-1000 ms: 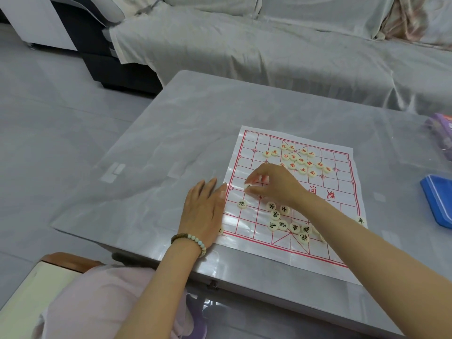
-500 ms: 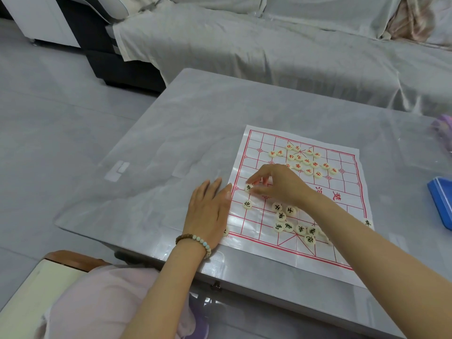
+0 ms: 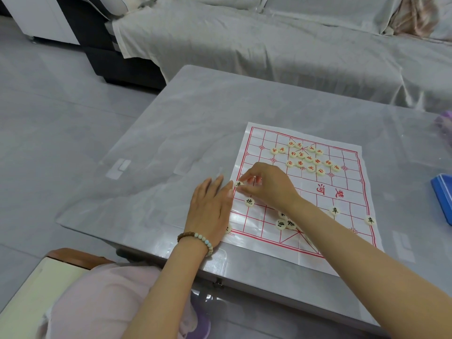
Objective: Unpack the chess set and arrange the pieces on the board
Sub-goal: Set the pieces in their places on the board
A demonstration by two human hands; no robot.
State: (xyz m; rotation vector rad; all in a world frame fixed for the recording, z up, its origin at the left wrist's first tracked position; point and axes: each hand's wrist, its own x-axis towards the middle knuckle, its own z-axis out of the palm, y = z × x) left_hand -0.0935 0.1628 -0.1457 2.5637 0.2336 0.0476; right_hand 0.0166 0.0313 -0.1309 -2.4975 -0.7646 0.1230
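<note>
I see my right hand (image 3: 269,187) pinching a cream round black-lettered piece (image 3: 238,184) at the red-gridded white sheet board (image 3: 342,192)'s left edge, with my left hand (image 3: 210,209) flat just beside it; cream red-lettered pieces (image 3: 305,157) lie heaped beyond the pinch, so I judge most arranging remains.

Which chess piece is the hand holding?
The black-lettered piece at the left edge of the board, pinched by the right hand; the others just lie flat.

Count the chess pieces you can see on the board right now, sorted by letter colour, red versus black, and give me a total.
red-lettered pieces: 16
black-lettered pieces: 8 at least partly in view; the right arm may hide more
Total in view: 24
</note>
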